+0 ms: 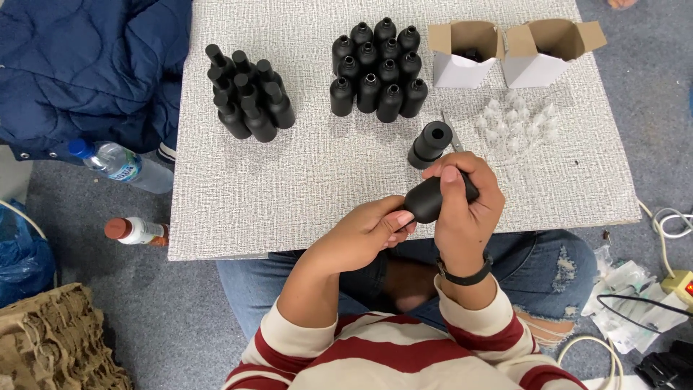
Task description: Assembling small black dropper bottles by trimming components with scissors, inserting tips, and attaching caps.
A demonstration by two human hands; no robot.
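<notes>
At the far left of the frame a dark blue quilted jacket [86,65] lies on the floor, with a clear water bottle with a blue cap [119,165] below it and a smaller bottle with a reddish-brown cap [136,231] lower still; a heap of brown shredded cardboard [50,339] fills the lower left corner. The pale textured desk [289,195] takes up the middle of the frame. On its upper left stands a cluster of capped black bottles [249,94], and right of that, top centre, a tight group of open-necked black bottles [379,68]. Lower centre, the left hand [361,235] curls its grip around the bottom end of a black bottle [426,201], held tilted just above the near edge of the desk. The right hand [465,206] closes its grip firmly over the other end of the same bottle, fingers wrapped around it. Just above the hands a black cylindrical holder [431,143] stands on the desk beside a thin metal tool [452,131]. Right of this lies a scatter of small clear plastic pieces [516,123], and above them two open white cardboard boxes [505,50]. At the lower right are white cables [668,231].
</notes>
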